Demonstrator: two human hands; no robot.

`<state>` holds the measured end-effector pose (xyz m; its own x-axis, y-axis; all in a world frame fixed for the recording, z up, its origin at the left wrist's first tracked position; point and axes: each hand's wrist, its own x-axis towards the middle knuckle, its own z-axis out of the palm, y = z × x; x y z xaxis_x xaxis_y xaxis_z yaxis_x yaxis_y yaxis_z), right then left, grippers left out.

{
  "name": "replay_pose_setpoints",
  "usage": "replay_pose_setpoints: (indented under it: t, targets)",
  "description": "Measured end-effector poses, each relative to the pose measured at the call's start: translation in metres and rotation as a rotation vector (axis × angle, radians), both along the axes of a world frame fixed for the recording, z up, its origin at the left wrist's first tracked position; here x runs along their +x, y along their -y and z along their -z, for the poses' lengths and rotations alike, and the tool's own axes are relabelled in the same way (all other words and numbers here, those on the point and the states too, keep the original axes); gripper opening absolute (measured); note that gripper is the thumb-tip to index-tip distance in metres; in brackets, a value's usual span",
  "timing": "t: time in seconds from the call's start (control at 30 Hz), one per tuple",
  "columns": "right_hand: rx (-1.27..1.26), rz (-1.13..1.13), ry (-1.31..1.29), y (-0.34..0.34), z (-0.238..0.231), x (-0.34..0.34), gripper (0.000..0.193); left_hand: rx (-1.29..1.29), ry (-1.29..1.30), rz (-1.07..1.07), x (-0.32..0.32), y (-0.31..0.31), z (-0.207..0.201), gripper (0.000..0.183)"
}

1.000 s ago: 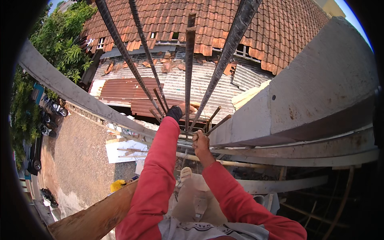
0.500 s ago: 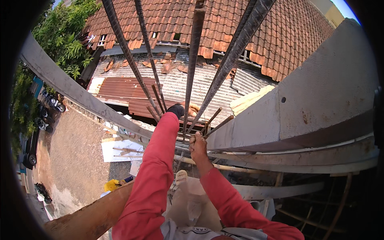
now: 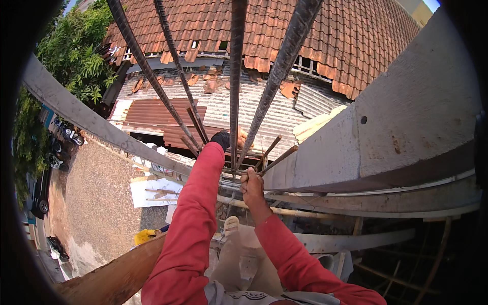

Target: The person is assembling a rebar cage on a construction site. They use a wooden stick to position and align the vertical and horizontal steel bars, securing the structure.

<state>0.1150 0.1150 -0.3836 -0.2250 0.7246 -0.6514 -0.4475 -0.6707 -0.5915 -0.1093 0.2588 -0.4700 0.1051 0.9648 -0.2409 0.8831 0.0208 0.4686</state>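
Several ribbed steel rebars (image 3: 235, 76) rise from the column end in front of me, with a thin horizontal steel tie (image 3: 235, 171) around their lower part. My left hand (image 3: 242, 138), with a dark cuff at the wrist, reaches behind the bars; its fingers are mostly hidden. Lower and nearer, my right hand (image 3: 251, 187) is closed, thumb and fingers pinched together beside the tie and below a short rebar stub (image 3: 279, 160). What it pinches is too small to make out. Both arms wear red sleeves.
A grey concrete beam (image 3: 406, 112) curves along the right, and a narrower concrete edge (image 3: 101, 114) along the left. A bamboo pole (image 3: 300, 212) crosses below my hands. My shoe (image 3: 231, 223) stands high above a gravel yard. A wooden plank (image 3: 112, 267) lies at lower left.
The view has shifted slightly, so the upper rebars appear farther left. My left hand has slipped a little farther behind the bars; my right hand stays closed in nearly the same place.
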Motion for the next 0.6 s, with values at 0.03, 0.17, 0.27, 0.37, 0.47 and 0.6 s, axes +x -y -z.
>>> replay_pose_setpoints:
  t: [0.03,0.17,0.27,0.37,0.47,0.6]
  targets:
    - [0.007,-0.001,0.014,0.000,-0.001,0.000,0.032,0.011,0.035,0.002,-0.001,0.002,-0.001,0.025]
    - [-0.015,0.014,0.017,0.003,-0.005,-0.002,0.031,0.113,0.286,0.017,0.001,0.008,-0.012,0.025]
    - [-0.061,0.036,0.012,0.001,-0.005,-0.003,0.032,0.278,0.550,0.021,0.013,0.008,-0.028,0.025]
    - [-0.014,0.010,-0.037,0.000,-0.004,-0.001,0.032,0.311,0.664,-0.108,0.022,0.008,-0.052,0.025]
    - [0.029,-0.017,-0.005,-0.001,-0.003,0.002,0.032,0.275,0.702,-0.344,0.020,0.022,-0.079,0.027]
    - [0.014,-0.037,-0.043,0.001,-0.002,0.000,0.032,0.438,0.420,-0.397,0.028,0.050,-0.103,0.025]
